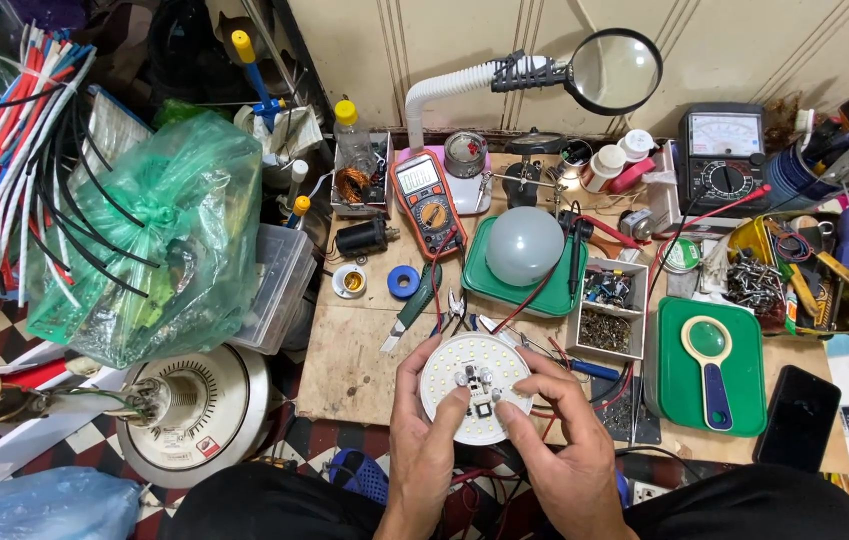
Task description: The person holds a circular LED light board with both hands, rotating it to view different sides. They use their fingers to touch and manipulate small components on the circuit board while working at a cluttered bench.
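A round white LED circuit board (464, 362) with small components at its centre is gripped between both hands above the near edge of the wooden work table (349, 355). My left hand (422, 435) clasps its left rim, thumb on the face. My right hand (559, 445) clasps the right rim, with its thumb pressing near the centre parts. A white bulb dome (523, 244) rests on a green tray (477, 282) just beyond.
An orange multimeter (425, 202), a black analogue meter (721, 155), a magnifier lamp (612, 68), a parts box (608, 309), a green lid with a hand magnifier (710, 362) and a phone (796, 417) crowd the table. A green plastic bag (159, 235) and a white fan housing (199, 412) sit left.
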